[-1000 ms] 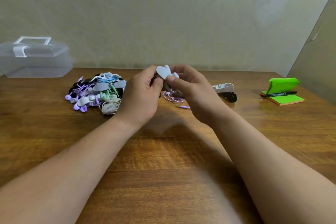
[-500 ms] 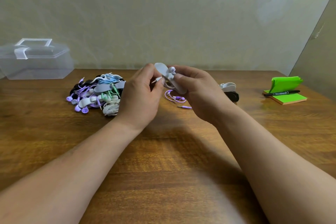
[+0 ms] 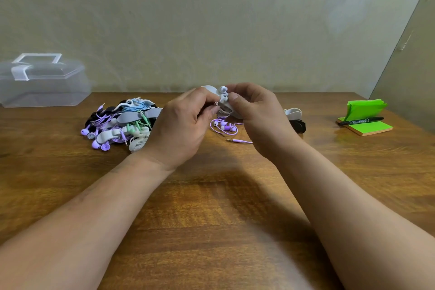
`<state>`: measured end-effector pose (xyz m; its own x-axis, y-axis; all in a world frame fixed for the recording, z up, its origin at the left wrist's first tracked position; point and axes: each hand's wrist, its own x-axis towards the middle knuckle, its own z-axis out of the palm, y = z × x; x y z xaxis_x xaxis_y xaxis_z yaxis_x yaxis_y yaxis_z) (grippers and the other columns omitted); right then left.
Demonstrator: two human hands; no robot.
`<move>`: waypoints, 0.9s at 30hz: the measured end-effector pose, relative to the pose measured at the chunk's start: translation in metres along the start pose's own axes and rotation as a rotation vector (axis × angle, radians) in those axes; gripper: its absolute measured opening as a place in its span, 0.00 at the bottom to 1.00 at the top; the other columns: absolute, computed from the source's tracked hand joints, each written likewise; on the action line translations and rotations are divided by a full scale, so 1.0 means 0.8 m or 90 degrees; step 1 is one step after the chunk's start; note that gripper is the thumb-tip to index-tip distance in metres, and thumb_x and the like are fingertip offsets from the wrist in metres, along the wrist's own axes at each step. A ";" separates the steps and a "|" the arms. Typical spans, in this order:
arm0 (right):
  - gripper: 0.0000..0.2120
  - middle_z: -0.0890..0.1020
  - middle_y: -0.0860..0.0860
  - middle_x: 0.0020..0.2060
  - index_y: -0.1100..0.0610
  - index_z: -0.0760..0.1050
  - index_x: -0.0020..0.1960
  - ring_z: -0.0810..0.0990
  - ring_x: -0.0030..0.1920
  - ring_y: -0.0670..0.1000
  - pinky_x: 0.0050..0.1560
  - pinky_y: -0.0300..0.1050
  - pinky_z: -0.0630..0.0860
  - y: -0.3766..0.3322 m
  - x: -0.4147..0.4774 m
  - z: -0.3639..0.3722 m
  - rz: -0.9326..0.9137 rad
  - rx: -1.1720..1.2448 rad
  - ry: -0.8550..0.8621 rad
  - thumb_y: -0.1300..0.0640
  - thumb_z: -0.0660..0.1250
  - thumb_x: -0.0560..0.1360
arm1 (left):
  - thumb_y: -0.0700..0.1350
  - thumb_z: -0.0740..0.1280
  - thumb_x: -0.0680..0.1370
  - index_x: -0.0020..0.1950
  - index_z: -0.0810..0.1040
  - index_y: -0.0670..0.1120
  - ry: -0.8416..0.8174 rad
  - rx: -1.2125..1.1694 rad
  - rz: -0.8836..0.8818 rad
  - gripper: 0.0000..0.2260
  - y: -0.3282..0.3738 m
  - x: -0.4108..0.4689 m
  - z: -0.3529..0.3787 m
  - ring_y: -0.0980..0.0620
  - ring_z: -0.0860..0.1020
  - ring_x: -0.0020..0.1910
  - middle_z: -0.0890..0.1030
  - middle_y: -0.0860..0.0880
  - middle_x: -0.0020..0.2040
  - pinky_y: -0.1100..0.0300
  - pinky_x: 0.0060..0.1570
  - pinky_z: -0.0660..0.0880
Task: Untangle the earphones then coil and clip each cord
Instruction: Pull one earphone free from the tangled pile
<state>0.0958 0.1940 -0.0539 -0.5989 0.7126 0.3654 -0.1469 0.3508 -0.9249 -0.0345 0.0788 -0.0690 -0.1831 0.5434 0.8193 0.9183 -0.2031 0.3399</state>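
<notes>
The left grip [image 3: 181,129] and right grip [image 3: 256,115] both pinch a white coiled earphone [image 3: 223,95] just above the far middle of the counter [image 3: 211,219], fingers curled around its clip [image 3: 208,89]. A second ago the clip's flaps stood open; now they fold over the coil, so this cord looks nearly fastened. Beneath lies a loose purple earphone [image 3: 223,127]; the tangled pile [image 3: 120,122] waits toward the far left edge.
</notes>
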 end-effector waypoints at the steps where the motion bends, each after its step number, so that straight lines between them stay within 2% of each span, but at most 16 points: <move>1: 0.08 0.87 0.56 0.51 0.57 0.82 0.60 0.87 0.51 0.56 0.56 0.58 0.84 0.000 -0.001 0.002 0.001 -0.001 0.001 0.61 0.65 0.84 | 0.40 0.72 0.80 0.52 0.81 0.43 -0.002 -0.008 -0.006 0.02 -0.001 0.000 -0.001 0.55 0.78 0.40 0.78 0.57 0.40 0.55 0.42 0.75; 3: 0.08 0.87 0.55 0.51 0.57 0.82 0.59 0.87 0.51 0.57 0.55 0.59 0.84 0.002 -0.004 0.007 -0.001 -0.013 -0.002 0.60 0.65 0.84 | 0.44 0.73 0.80 0.49 0.81 0.45 0.009 -0.016 -0.041 0.04 -0.004 0.000 -0.002 0.55 0.79 0.38 0.80 0.57 0.38 0.52 0.40 0.76; 6: 0.08 0.86 0.54 0.51 0.58 0.80 0.60 0.87 0.50 0.53 0.49 0.48 0.85 0.002 -0.010 0.016 -0.007 -0.025 -0.020 0.60 0.65 0.84 | 0.49 0.75 0.78 0.46 0.80 0.47 0.023 -0.028 -0.100 0.08 -0.010 -0.001 -0.005 0.54 0.81 0.39 0.83 0.55 0.39 0.53 0.39 0.77; 9: 0.08 0.86 0.54 0.51 0.57 0.80 0.60 0.87 0.50 0.51 0.45 0.42 0.83 0.003 -0.011 0.017 -0.003 -0.014 -0.009 0.60 0.64 0.85 | 0.47 0.73 0.80 0.48 0.81 0.46 0.012 -0.027 -0.082 0.05 -0.006 -0.001 -0.003 0.55 0.79 0.39 0.80 0.57 0.38 0.55 0.39 0.76; 12: 0.11 0.87 0.52 0.51 0.56 0.80 0.62 0.87 0.49 0.48 0.46 0.42 0.82 0.000 -0.010 0.013 0.007 -0.003 -0.002 0.62 0.63 0.83 | 0.44 0.71 0.81 0.49 0.80 0.45 -0.004 0.018 -0.041 0.04 -0.002 0.000 0.000 0.53 0.77 0.39 0.78 0.56 0.39 0.51 0.40 0.74; 16: 0.12 0.86 0.50 0.52 0.56 0.79 0.64 0.86 0.51 0.48 0.51 0.47 0.84 -0.002 -0.014 0.019 -0.012 -0.029 -0.042 0.58 0.64 0.83 | 0.51 0.70 0.80 0.47 0.78 0.49 -0.017 0.055 -0.077 0.07 -0.008 -0.002 -0.002 0.48 0.79 0.40 0.81 0.53 0.41 0.47 0.38 0.75; 20: 0.10 0.87 0.53 0.49 0.57 0.80 0.62 0.87 0.51 0.51 0.52 0.50 0.84 -0.001 -0.015 0.019 -0.017 -0.016 -0.050 0.55 0.64 0.86 | 0.53 0.71 0.80 0.45 0.78 0.50 0.006 -0.023 -0.148 0.09 -0.009 -0.006 0.001 0.48 0.80 0.37 0.81 0.52 0.36 0.47 0.37 0.76; 27: 0.09 0.86 0.51 0.50 0.56 0.78 0.61 0.86 0.51 0.48 0.48 0.44 0.83 0.002 -0.014 0.018 -0.027 -0.016 -0.054 0.55 0.61 0.87 | 0.50 0.71 0.81 0.46 0.81 0.47 0.050 -0.116 -0.222 0.08 0.002 -0.005 0.006 0.51 0.80 0.36 0.82 0.51 0.36 0.49 0.38 0.78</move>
<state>0.0911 0.1779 -0.0609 -0.6569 0.6435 0.3929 -0.1548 0.3950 -0.9056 -0.0305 0.0802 -0.0738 -0.5053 0.5427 0.6710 0.7205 -0.1627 0.6741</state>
